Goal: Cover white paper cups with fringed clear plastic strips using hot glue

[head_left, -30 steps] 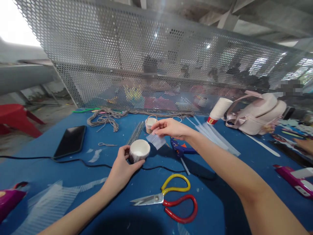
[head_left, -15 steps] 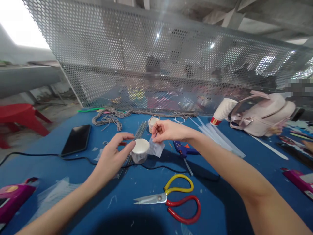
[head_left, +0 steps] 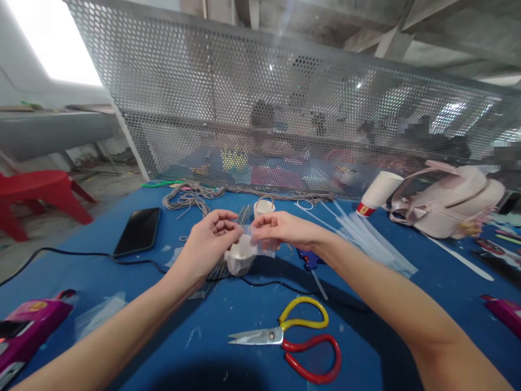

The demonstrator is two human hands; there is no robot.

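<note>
A small white paper cup (head_left: 240,259), wrapped in a thin, whitish see-through strip, stands on the blue table below both hands. A pleated strip of sheer fabric (head_left: 266,248) hangs at the cup's right side. My right hand (head_left: 280,228) pinches this strip near its upper edge. On the other side of the cup's rim, my left hand (head_left: 211,236) is curled, thumb and fingertips at the strip's left end; the contact is partly blurred. Just behind sits a second small cup (head_left: 264,207) with a thin handle. Thin wires (head_left: 246,214) lie under and behind the wrapped cup.
Scissors (head_left: 280,336) lie in front, a blue glue gun (head_left: 309,259) to the right. Around are a phone (head_left: 138,231), a black cable (head_left: 134,262), grey cord (head_left: 189,198), sheer strips (head_left: 376,241), stacked paper cups (head_left: 382,191), a pink backpack (head_left: 451,198) and a perforated metal screen (head_left: 228,98).
My left hand has moved right, from the cup's side to the strip above the rim. My right hand has brought the strip's top edge toward it. The view has shifted slightly.
</note>
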